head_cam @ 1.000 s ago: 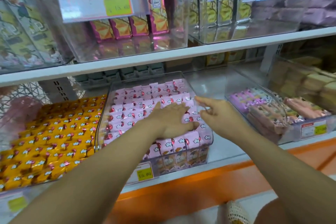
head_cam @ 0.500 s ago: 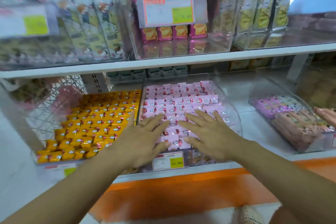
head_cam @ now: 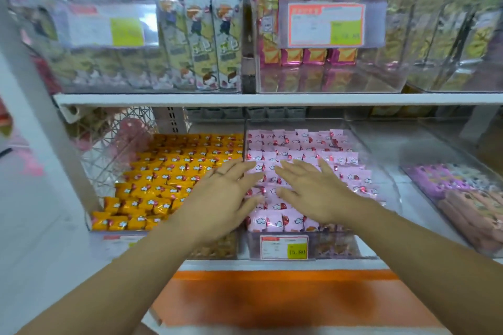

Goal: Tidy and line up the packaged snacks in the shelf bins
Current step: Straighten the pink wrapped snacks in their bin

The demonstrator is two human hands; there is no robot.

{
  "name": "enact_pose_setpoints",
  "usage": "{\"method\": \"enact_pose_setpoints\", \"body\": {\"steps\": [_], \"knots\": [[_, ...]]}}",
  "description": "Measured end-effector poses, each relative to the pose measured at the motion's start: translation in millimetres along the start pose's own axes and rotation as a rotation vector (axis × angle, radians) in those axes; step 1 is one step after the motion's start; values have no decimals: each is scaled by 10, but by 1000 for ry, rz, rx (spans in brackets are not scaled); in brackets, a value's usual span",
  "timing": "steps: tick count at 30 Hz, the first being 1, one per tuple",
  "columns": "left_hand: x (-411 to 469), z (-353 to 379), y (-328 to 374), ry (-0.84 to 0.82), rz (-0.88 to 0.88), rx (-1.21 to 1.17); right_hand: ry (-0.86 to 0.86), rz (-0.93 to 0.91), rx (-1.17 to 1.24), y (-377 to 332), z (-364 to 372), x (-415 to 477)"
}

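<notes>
hands: two
price tags: four
orange-packet bins: one
pink-packet bins: one
shelves: two

pink snack packets with red and white cloud marks; orange snack packets alike; orange shelf front; yellow price tag.

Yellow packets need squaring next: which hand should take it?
Probably left: the left hand lies open at the yellow packets' edge, while the right hand spreads over the pink packets, farther away.

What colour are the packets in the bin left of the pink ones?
Orange-yellow packets with small white and red marks; head view.
</notes>
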State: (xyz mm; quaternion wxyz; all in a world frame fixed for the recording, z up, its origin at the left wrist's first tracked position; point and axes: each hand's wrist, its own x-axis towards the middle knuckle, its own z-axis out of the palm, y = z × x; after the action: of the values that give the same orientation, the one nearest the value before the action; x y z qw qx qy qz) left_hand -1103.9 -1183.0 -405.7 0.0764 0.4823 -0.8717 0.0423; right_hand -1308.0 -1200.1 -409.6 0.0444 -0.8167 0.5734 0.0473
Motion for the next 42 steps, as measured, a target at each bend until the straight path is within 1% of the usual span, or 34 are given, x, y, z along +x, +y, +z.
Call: {"method": "enact_pose_setpoints", "body": {"steps": [2,4,5,7,9,11,13,15,18,21,23,27,30,32,34,36,38,42], "knots": [[-84,-15,-91,-21,-34,-57,-77,23,16,-41,-12,135],[-193,-17,-215,-12,-59,-94,-116,52,27,-40,-54,221],[-254,-15,-319,3,-85,-119,-107,58,24,-48,-79,246],[-403,11,-562,18,-169,-164,-18,26,-2,-136,-135,247],[-543,47,-808,38,-220,-174,116,-102,2,-366,-196,214],[-649,80,-1011,45,-242,-194,177,-295,22,-697,-228,175],[-742,109,-1135,13,-243,-213,142,-439,-52,-983,-175,207],[-836,165,-1197,-3,-207,-205,105,-492,-144,-1159,-87,291],[-933,311,-1217,-8,-177,-179,131,-488,-136,-1260,-28,400],[-897,378,-1267,-31,-199,-221,149,-428,-73,-1307,-22,434],[-836,395,-1307,-17,-208,-226,150,-381,-53,-1325,-37,442],[-746,417,-1287,28,-243,-171,73,-370,0,-1320,-62,463],[-734,401,-1282,32,-248,-223,35,-379,-6,-1332,-107,463],[-777,341,-1294,77,-240,-329,99,-386,-53,-1356,-161,484],[-853,281,-1323,172,-252,-429,195,-380,-10,-1406,-186,528],[-953,259,-1352,239,-232,-399,207,-390,35,-1496,-158,563],[-1044,274,-1361,240,-190,-335,167,-406,27,-1590,-81,592],[-1077,351,-1367,268,-168,-306,159,-289,174,-1601,6,682]]}}
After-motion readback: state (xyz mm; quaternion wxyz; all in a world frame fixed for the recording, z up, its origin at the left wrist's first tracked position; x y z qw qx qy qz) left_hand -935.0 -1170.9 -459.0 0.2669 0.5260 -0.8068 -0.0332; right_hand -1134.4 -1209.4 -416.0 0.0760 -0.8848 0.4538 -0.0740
